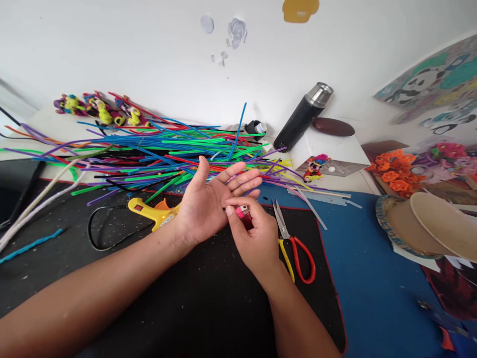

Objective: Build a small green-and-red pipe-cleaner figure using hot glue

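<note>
My left hand (212, 206) lies palm up with the fingers stretched out and the thumb raised. Against its palm, my right hand (255, 231) is curled round a pink-red lighter (244, 214) with a metal top. The right thumb and forefinger pinch together beside a tiny dark bit (224, 208), too small to name. Just right of that hand are scissors (286, 238) with one red and one yellow handle, blades pointing away. A yellow hot glue gun (151, 211) rests left of my left hand, partly hidden by the wrist.
Colourful pipe cleaners (149, 149) lie heaped behind the black mat (179, 308). Several fuzzy figures (100, 109) sit back left; another figure (316, 168) stands by the white box (331, 149). A black flask (301, 117) leans there. Glue sticks (320, 196) and a straw hat-like item (402, 223) are rightward.
</note>
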The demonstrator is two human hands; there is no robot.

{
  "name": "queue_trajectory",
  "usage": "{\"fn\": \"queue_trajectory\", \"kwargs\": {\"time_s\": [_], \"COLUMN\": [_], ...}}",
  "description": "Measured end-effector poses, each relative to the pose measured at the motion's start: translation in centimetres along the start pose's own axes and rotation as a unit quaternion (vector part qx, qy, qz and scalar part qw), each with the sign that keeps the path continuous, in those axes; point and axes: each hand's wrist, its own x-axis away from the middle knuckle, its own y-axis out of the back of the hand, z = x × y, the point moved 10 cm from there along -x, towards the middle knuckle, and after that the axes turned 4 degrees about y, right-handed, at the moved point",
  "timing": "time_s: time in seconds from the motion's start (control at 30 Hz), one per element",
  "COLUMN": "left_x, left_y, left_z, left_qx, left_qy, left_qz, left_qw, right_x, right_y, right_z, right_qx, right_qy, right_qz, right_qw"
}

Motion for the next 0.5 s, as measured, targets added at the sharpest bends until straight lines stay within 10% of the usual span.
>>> {"fn": "queue_trajectory", "kwargs": {"time_s": [0.5], "left_x": [0.0], "left_y": [0.0], "left_z": [-1.4], "left_qx": [-0.010], "left_qy": [-0.027], "left_qz": [-0.002], "left_qw": [1.000], "right_x": [0.1], "right_y": [-0.1], "right_z": [0.3], "right_qx": [0.009], "right_qy": [0.016], "right_qz": [0.007], "right_qw": [1.000]}}
